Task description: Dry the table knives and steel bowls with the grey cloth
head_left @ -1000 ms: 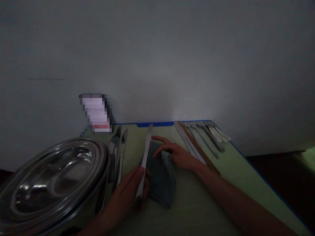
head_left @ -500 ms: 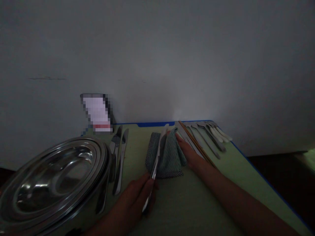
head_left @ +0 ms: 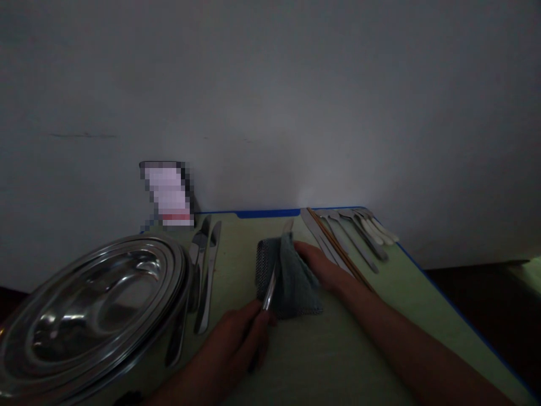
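My left hand (head_left: 247, 332) is closed around the handle of a metal table knife (head_left: 270, 290), which slants up and away from me. A grey-green cloth (head_left: 296, 282) with a checked edge is wrapped about the blade, and only the blade's tip shows above it. Behind the cloth, my right hand (head_left: 315, 262) grips it from the right side; most of its fingers are hidden by the fabric.
Stacked steel plates (head_left: 101, 316) stand at the left, with several knives (head_left: 207, 282) beside them. Chopsticks (head_left: 338, 248), spoons (head_left: 350, 237) and white-handled cutlery (head_left: 376, 228) lie at the right. A blurred phone (head_left: 169, 192) leans against the wall (head_left: 270, 101).
The cloth and my right hand have shifted slightly toward me along the knife. The cloth now covers more of the blade, which showed along its length before.
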{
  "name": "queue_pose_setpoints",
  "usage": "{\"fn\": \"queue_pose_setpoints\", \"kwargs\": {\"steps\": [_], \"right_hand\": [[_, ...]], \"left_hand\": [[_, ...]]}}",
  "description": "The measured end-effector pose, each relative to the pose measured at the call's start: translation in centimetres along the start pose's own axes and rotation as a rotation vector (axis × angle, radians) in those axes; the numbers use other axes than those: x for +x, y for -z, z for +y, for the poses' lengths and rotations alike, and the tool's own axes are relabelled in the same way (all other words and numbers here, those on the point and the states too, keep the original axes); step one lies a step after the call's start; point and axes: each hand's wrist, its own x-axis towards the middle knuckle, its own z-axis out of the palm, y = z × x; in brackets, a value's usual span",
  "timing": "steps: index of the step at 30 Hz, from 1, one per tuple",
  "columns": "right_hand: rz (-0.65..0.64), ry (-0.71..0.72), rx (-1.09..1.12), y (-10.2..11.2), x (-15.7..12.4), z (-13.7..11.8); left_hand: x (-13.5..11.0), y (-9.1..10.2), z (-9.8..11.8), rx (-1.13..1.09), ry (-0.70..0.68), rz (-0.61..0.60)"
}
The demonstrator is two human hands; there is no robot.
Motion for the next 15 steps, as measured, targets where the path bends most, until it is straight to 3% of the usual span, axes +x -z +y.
{"fn": "queue_pose_setpoints", "kwargs": {"steps": [2,7,13,15], "right_hand": [[0.088,0.045,-0.043,0.4,0.2,0.4],[0.171,0.152,0.148,0.2,1.1,2.0],[0.248,0.081,0.621,-1.1,1.4,1.9],[0.271,0.091,0.646,-1.3,1.3,1.5]], "left_hand": [[0.0,0.0,0.0,-0.011,-0.003,0.014],[0.1,0.2,0.4,-0.001,-0.009,0.020],[-0.1,0.1,0.8,0.064,0.001,-0.038],[-0.1,0.1,0.6,0.074,-0.016,-0.050]]}}
